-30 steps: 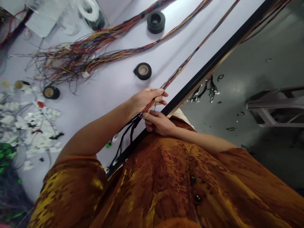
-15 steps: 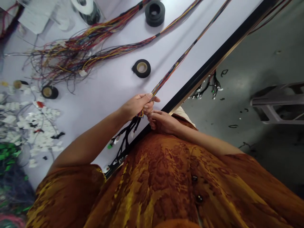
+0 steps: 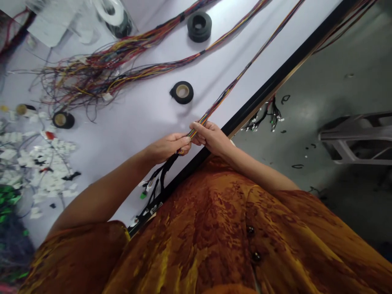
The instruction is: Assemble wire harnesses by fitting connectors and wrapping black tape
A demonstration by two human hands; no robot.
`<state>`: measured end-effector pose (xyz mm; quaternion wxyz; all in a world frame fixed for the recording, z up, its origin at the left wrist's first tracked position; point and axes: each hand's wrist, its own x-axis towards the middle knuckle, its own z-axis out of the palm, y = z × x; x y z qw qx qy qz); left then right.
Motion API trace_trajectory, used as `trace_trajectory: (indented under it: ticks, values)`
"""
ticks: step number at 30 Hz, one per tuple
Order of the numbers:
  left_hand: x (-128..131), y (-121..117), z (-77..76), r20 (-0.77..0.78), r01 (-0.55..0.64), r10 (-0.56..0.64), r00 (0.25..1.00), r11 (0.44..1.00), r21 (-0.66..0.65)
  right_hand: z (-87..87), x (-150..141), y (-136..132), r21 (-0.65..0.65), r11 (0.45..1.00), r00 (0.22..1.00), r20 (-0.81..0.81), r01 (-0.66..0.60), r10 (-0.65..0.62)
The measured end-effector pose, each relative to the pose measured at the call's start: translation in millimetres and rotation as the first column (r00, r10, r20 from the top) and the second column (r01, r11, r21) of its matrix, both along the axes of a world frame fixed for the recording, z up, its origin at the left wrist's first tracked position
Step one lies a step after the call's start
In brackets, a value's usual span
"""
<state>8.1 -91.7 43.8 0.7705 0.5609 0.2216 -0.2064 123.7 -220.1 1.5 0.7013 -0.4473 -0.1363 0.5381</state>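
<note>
A bundle of coloured wires (image 3: 221, 98) runs taut from the upper right down to my hands near the table's edge. My left hand (image 3: 174, 148) is closed round its lower end, the thumb lying along the wires. Just above it, my right hand (image 3: 208, 135) pinches the same bundle between thumb and fingers. Below my left hand, black-taped branches (image 3: 158, 179) with small connectors hang toward the table edge. Nearest to the hands on the table lies a roll of black tape (image 3: 182, 92).
Two more wire bundles (image 3: 165, 66) lie across the table, their loose ends tangled at left. A larger black roll (image 3: 199, 27) sits at the back. White connectors (image 3: 50, 163) are heaped at left. The black table edge (image 3: 263, 90) runs diagonally; a grey plastic stool (image 3: 355, 136) stands on the floor.
My right hand has moved up from beside the table edge and taken hold of the wire bundle. My left hand has shifted slightly down and left along it.
</note>
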Motion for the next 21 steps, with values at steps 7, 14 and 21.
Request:
trace_trajectory:
  ticks: [7,14,21]
  values:
    - [-10.1,14.9,-3.9,-0.065,0.046,-0.042,0.997,0.998,0.053,0.7,-10.2,-3.5,-0.113,0.994,0.989,0.144,0.004,0.012]
    - [-25.5,11.2,-0.2,-0.062,-0.080,0.077,0.995,0.996,-0.042,1.5,-7.8,3.7,-0.092,0.996,0.991,0.128,-0.024,0.036]
    - [-27.1,0.5,-5.7,-0.118,-0.253,0.237,0.964,0.956,-0.147,-3.8,-8.6,9.8,-0.069,0.996,0.996,0.073,-0.048,0.053]
